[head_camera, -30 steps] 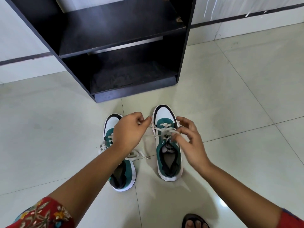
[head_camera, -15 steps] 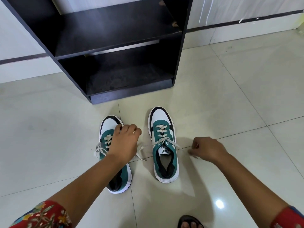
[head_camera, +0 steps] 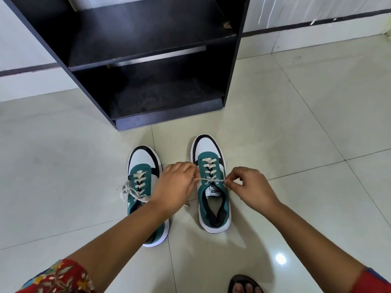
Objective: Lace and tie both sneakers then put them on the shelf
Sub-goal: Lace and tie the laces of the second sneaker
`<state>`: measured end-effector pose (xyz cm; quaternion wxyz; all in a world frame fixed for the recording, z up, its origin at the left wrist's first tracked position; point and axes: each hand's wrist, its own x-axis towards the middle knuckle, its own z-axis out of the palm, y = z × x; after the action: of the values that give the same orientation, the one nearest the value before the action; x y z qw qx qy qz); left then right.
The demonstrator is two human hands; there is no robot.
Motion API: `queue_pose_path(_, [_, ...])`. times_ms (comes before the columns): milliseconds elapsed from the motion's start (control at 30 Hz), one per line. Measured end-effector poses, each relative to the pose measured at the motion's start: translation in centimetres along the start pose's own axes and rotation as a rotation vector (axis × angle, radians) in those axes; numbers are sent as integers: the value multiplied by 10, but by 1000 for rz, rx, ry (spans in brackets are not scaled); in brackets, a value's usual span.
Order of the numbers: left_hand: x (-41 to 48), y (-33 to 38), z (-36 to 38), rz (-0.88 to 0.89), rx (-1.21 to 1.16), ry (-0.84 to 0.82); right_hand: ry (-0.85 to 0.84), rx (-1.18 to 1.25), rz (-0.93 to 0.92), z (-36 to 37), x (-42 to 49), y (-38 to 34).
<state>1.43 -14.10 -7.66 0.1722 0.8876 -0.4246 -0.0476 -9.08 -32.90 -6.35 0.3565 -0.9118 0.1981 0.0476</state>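
Right sneaker (head_camera: 212,182), toe toward the shelf (head_camera: 148,49), on the floor (head_camera: 296,134); left hand (head_camera: 175,185) and right hand (head_camera: 249,187) each pinch one end of its lace (head_camera: 209,181) — drawn taut sideways, presumably to cinch before knotting; left sneaker (head_camera: 143,187) just beside, its lace apparently tied.

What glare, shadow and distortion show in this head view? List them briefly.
Head view: a bright glare spot from an overhead light sits on the glossy floor tile; soft shadows fall under both forearms and beside the sneakers; the shelf unit interior is dark, hiding detail; wide-angle distortion splays the shelf's sides and bends the wall's dark stripe; focus is sharp on the lace and both hands.
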Motion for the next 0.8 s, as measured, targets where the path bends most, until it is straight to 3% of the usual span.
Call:
queue_pose_path(133, [-11,-7,2,-55,55,-48,-118,41,93,-2,-4,9])
queue_pose_path(267, [-14,-5,3,-65,-43,-95,-87,47,3,1,-5,2])
queue_pose_path(433, [-10,-2,1,-85,-48,2,-64,71,-67,4,-5,-4])
queue_pose_path(600, [-13,-3,4,-33,69,15,-77,84,4,7,-8,-3])
queue_pose_path(800, [-12,-5,8,-20,119,-5,-101,347,213,12,-5,1])
